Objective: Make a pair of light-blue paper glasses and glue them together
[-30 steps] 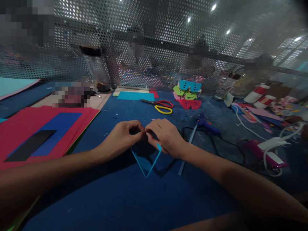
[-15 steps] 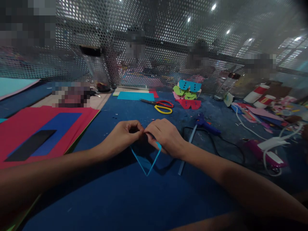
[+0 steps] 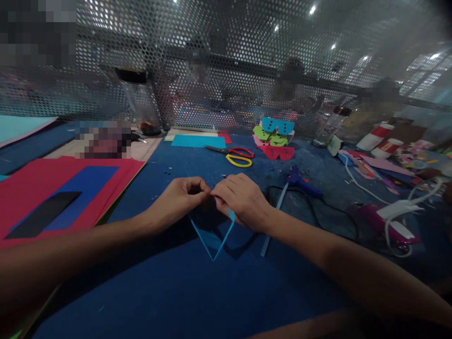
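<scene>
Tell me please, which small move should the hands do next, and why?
Perhaps a gentle squeeze: the left hand and right hand meet at the fingers, and the V-shaped blue piece runs up to both. What lies between is hidden, so squeezing seems safer than pulling.

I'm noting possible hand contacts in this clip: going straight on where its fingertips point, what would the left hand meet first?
Most likely the right hand, which lies directly ahead of the left hand, though whether the two already touch is unclear.
</scene>
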### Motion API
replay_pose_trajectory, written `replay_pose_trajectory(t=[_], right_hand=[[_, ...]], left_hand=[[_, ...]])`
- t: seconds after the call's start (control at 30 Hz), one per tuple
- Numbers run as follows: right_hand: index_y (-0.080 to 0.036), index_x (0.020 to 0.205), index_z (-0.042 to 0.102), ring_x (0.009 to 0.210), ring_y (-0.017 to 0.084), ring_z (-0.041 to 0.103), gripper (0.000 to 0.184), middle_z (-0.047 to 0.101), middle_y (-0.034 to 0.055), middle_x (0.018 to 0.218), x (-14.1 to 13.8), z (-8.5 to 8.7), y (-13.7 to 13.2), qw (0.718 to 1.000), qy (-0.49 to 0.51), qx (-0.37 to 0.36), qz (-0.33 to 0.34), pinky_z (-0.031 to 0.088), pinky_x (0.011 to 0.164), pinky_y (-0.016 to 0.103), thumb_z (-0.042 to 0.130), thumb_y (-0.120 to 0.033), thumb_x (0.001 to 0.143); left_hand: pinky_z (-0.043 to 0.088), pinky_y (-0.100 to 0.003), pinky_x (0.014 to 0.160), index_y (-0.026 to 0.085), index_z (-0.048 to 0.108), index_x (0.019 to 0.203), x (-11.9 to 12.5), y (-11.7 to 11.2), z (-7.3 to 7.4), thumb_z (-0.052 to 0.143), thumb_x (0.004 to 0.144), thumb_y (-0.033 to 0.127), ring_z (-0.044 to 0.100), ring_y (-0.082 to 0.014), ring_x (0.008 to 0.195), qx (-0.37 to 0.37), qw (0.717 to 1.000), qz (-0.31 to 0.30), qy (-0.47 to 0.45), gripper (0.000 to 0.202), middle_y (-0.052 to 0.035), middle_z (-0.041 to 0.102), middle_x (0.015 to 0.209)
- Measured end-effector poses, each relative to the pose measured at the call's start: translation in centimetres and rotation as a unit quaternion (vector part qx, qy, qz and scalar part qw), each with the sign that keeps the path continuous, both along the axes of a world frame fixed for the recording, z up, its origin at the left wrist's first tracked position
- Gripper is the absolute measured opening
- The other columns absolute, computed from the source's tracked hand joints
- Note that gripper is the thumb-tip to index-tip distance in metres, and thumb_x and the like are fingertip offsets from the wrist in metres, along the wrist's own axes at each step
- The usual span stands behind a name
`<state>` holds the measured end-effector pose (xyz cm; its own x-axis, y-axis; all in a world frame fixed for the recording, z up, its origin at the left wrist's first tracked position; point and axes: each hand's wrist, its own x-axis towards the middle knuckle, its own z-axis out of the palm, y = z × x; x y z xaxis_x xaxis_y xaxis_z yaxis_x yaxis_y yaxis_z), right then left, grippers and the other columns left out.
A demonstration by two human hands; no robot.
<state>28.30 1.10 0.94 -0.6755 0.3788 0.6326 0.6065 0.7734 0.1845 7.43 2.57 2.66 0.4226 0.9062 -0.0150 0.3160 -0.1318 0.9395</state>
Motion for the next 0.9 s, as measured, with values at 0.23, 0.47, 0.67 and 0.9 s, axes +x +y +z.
replay_pose_trajectory(t=[0.23, 0.47, 0.67, 0.9], right_hand=[[-0.020, 0.100, 0.063, 0.089, 0.019, 0.064, 0.008, 0.073, 0.0051, 0.096, -0.29, 0.14, -0.36, 0.981, 0.118, -0.156, 0.001, 0.044, 0.082, 0.033, 0.057, -0.015, 0.099], [-0.021, 0.098, 0.062, 0.089, 0.019, 0.064, 0.006, 0.072, 0.0038, 0.096, -0.38, 0.12, -0.35, 0.972, 0.142, -0.189, -0.004, 0.044, 0.082, 0.033, 0.059, -0.015, 0.096], [-0.021, 0.095, 0.060, 0.087, 0.019, 0.063, 0.008, 0.071, 0.0036, 0.093, -0.51, 0.15, -0.48, 0.977, 0.131, -0.167, -0.026, 0.042, 0.079, 0.033, 0.059, -0.014, 0.092], [-0.020, 0.096, 0.060, 0.087, 0.021, 0.061, 0.009, 0.071, 0.0053, 0.094, -0.45, -0.06, -0.31, 0.989, 0.078, -0.121, -0.036, 0.039, 0.078, 0.035, 0.056, -0.014, 0.092]], left_hand=[[0.047, -0.027, 0.062, 0.019, 0.069, 0.074, -0.07, -0.28, 0.25, 0.068, 0.077, 0.031, 0.062, -0.0156, 0.064, 0.039, 0.999, 0.002, 0.002, 0.012, 0.0007, 0.069, 0.066], [0.047, -0.028, 0.062, 0.019, 0.069, 0.076, -0.04, -0.30, 0.22, 0.066, 0.077, 0.031, 0.062, -0.0162, 0.064, 0.043, 0.999, -0.006, 0.014, 0.012, 0.0004, 0.069, 0.068], [0.046, -0.029, 0.063, 0.019, 0.071, 0.079, -0.01, -0.48, 0.18, 0.066, 0.078, 0.031, 0.061, -0.0161, 0.067, 0.058, 0.998, -0.018, 0.032, 0.013, -0.0002, 0.069, 0.071], [0.044, -0.030, 0.064, 0.019, 0.070, 0.077, 0.01, -0.49, 0.16, 0.064, 0.081, 0.031, 0.059, -0.0158, 0.067, 0.070, 0.996, -0.012, 0.050, 0.014, -0.0006, 0.069, 0.071]])
